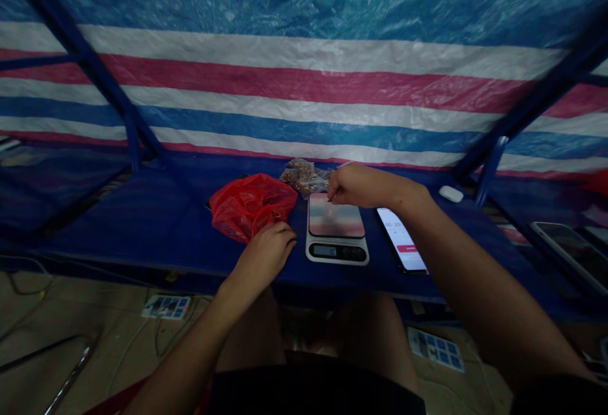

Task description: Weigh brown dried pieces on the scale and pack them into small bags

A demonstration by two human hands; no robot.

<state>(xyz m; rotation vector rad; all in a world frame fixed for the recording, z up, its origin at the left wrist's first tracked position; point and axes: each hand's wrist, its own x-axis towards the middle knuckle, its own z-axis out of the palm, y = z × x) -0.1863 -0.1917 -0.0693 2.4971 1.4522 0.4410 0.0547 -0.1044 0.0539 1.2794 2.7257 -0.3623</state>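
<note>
My right hand (348,184) is over the far part of a digital kitchen scale (336,249). Its fingers point down in a pinch, and whatever is between them is too small to name. The scale's shiny plate mirrors the striped sheet, and its display is lit but too blurred to read. At the near right edge of a crumpled red plastic bag (249,203) lies my left hand (272,247), fingers curled; what they hold, if anything, is hidden. Small brown bits show in the bag's opening. Behind the scale, partly covered by my right hand, are clear plastic bags (304,177) with small brown pieces.
A phone (403,239) with a lit timer screen lies right of the scale, under my right forearm. Farther right are a white earphone case (451,194) and another device (572,253). Blue metal bars (102,76) frame the blue table (156,225). Power strips (166,307) lie on the floor.
</note>
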